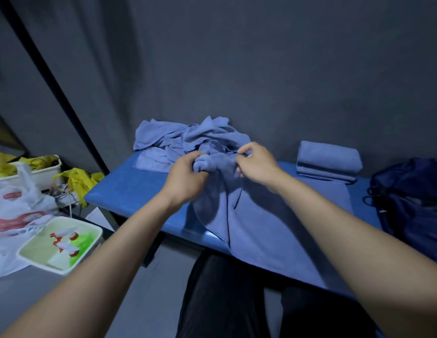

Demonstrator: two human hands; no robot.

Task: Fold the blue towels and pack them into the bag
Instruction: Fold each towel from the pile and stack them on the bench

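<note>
A blue towel (249, 215) hangs bunched between both hands above the middle of the blue counter (129, 189), its lower part draped over the counter's near edge. The left hand (185, 178) grips a rolled wad of the towel's top, its fingers (200, 164) curled round the cloth. The right hand (256, 164) pinches the towel's dark-stitched hem just beside it, thumb and forefinger closed on the edge. Both forearms reach forward from the lower corners, bare, with the wrists close together and the backs of the hands turned up.

The held towel is creased, with a seam running down its middle fold. Behind the hands lies a rumpled heap of unfolded towels (178, 137) against the grey wall. At the counter's far right sits a neat stack of folded towels (328, 159), and beside it, at the right edge, a dark blue bag (412, 198) with black drawstrings.
</note>
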